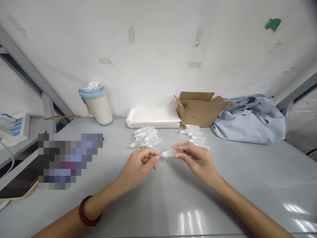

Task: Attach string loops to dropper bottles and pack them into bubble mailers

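Observation:
A small translucent squeeze bottle [169, 152] with a narrow tip and a thin looped strap lies level above the grey table. My right hand [198, 161] is closed around its body, thumb below and fingers above. At the tip, my left hand [141, 164] pinches the small end where the strap loops back; the fingers hide most of that part. Behind my left hand sits a pile of similar squeeze bottles [148, 135]. Beyond my right hand lies a second group of these bottles [195, 134], partly covered by the hand.
White padded envelopes [153, 118] are stacked by the wall, beside an open cardboard box [201, 112]. A grey-blue cloth bag [250, 122] rests at the right, a lidded tumbler [97, 105] at the left. A phone [19, 180], partly pixelated, occupies the left edge.

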Tool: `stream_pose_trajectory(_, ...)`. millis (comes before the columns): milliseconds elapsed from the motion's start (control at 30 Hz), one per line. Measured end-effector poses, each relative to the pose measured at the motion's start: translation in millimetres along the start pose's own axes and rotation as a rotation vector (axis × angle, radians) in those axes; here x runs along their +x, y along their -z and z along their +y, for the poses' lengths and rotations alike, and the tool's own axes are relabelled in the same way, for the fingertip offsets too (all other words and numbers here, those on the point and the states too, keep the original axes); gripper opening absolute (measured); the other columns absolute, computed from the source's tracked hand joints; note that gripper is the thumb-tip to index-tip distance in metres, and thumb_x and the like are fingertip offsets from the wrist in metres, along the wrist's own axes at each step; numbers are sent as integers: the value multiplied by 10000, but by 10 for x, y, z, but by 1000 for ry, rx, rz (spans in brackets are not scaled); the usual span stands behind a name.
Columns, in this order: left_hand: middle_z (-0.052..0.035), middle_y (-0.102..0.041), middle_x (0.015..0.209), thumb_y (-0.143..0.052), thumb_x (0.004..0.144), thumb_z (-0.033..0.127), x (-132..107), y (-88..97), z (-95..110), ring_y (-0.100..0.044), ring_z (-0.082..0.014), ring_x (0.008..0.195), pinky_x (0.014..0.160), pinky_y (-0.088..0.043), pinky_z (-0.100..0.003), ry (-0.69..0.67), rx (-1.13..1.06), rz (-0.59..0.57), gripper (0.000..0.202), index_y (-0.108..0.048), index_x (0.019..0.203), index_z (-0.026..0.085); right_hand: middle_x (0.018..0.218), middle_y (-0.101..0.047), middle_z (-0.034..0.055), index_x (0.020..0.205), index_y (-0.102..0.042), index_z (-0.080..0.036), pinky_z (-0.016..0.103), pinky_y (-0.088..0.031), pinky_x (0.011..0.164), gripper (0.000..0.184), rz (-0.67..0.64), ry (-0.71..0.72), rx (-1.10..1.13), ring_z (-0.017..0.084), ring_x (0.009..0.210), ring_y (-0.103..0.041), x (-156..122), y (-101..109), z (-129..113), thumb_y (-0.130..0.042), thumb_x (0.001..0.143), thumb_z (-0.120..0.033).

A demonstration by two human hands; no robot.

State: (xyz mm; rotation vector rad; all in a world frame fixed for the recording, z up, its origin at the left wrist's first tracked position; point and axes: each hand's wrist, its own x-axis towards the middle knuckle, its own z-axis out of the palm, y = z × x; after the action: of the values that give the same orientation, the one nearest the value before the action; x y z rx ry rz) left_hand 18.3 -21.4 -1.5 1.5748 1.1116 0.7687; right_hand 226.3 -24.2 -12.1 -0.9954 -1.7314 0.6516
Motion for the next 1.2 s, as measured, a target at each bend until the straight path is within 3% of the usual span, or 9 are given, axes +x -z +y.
stream_pose_trajectory(200,46,-497,566,-515,824,303,-19,6,18,-404,-59,433,436,-344,-192,-32,-33,-25,186,-584,732,156,783,-703,33,843,-674,-211,315,-547,574,96,-5,-162,158,148,593,-629,-12,-38,-29,-637,796,-285)
stream_pose_trajectory(533,60,-466,536,-511,824,282,3,14,-12,-370,-46,409,410,-281,-182,-13,-68,-74,184,-568,713,146,737,-693,21,810,-677,-208,294,-516,555,65,-11,-121,165,134,564,-610,-38,-66,7,-630,797,-251)
stream_pose_trajectory(667,57,-474,546,-518,823,297,-10,3,18,-390,-50,426,429,-323,-185,-30,-68,-42,188,-584,735,145,777,-698,27,828,-682,-213,307,-529,572,82,13,-144,196,138,582,-611,-16,-48,-3,-641,792,-273)
stream_pose_trajectory(867,46,-510,596,-572,800,314,-6,-4,28,-424,-66,462,441,-367,-189,-30,-51,-38,215,-613,942,158,805,-695,23,851,-675,-217,309,-534,591,81,46,-132,206,136,607,-621,9,-6,-7,-647,795,-268)
stream_pose_trajectory(1200,21,-553,597,-522,830,332,13,4,-8,-463,-87,484,471,-382,-205,-111,132,87,221,-655,787,162,806,-683,33,926,-639,-210,328,-536,634,187,-71,-162,83,168,684,-647,21,-6,24,-628,812,-358)
